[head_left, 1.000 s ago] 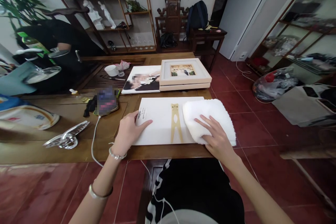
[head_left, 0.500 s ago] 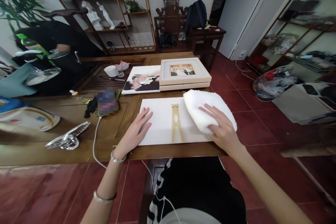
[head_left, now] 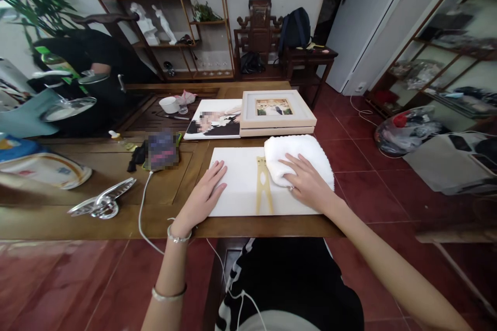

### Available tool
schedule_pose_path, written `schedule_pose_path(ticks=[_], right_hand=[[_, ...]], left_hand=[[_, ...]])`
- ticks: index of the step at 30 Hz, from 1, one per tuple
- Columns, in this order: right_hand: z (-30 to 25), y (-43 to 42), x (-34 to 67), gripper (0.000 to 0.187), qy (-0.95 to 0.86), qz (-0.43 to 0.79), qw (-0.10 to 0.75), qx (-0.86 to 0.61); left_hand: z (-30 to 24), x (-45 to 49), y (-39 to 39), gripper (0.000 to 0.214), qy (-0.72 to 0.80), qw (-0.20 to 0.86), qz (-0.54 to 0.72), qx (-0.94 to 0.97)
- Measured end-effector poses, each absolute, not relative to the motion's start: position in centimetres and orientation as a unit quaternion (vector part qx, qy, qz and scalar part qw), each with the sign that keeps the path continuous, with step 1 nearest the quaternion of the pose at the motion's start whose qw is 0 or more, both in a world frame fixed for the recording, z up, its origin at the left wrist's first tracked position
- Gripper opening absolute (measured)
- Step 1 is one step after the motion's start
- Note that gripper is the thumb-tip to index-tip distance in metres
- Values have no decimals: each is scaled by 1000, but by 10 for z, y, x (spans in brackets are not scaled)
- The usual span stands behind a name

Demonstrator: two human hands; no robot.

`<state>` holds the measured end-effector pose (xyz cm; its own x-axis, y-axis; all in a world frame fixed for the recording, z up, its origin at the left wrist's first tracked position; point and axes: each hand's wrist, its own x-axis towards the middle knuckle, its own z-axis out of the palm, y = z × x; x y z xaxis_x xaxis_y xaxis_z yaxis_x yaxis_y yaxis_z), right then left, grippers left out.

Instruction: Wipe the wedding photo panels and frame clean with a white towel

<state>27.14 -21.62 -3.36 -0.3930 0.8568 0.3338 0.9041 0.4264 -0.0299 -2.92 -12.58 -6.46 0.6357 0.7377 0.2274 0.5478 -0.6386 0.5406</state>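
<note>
the left hand lies flat, fingers a little apart, on the left end of a white panel. the right hand rests on a fluffy white towel over the panel's right part; whether it grips the cloth, i cannot tell. a tan a-shaped strut lies between the hands.

One head-worn camera is looking forward and down over a brown wooden table, viewing the bare left hand and bare right hand from close above (the lower edge is cutting both bare forearms), while a dark carved wooden chair is standing farther off.
</note>
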Motion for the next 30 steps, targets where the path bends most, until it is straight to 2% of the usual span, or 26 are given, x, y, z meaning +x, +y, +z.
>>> schedule_pose_path(ticks=[8, 14, 22, 30], right_hand=[[-17, -290, 252, 31, -847, -9, 143, -511], [-7, -325, 257, 31, -843, 69, 187, -499], [-14, -272, 262, 17, -830, 57, 195, -519], [-22, -194, 279, 23, -828, 22, 181, -531]], left_hand=[[-67, -29, -129, 49, 378, 232, 249, 861], [-66, -29, -128, 48, 370, 229, 254, 864], [-65, -29, -129, 48, 373, 229, 253, 863], [-64, -30, -129, 48, 382, 233, 249, 859]])
